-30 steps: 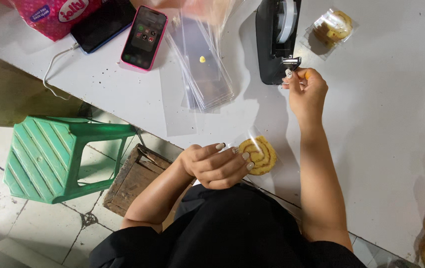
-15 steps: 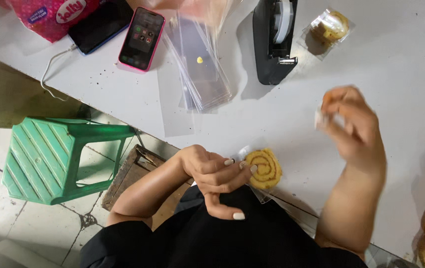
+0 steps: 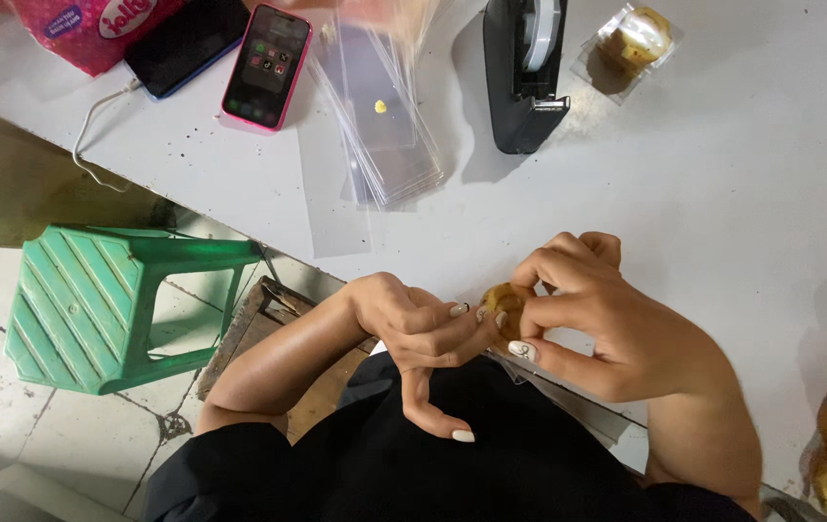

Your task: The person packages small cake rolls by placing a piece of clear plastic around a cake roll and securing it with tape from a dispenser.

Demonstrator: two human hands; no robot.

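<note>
1. Mostly hidden, the swirl cookie [image 3: 502,307] is round, yellow with a brown spiral, inside a clear plastic bag [image 3: 568,391].
2. Left hand [image 3: 413,324] fingers pinch its near edge.
3. Right hand [image 3: 602,319] fingers close over it above the white surface [image 3: 742,193].

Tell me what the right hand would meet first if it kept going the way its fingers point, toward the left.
The right hand already touches the swirl cookie; beyond it, the left hand pinching the cookie's other side comes first.

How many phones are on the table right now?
2. A pink-cased phone lies screen up near the table's far left; a dark phone lies beside it, partly under the pink packet. Others could be outside the view.
</note>
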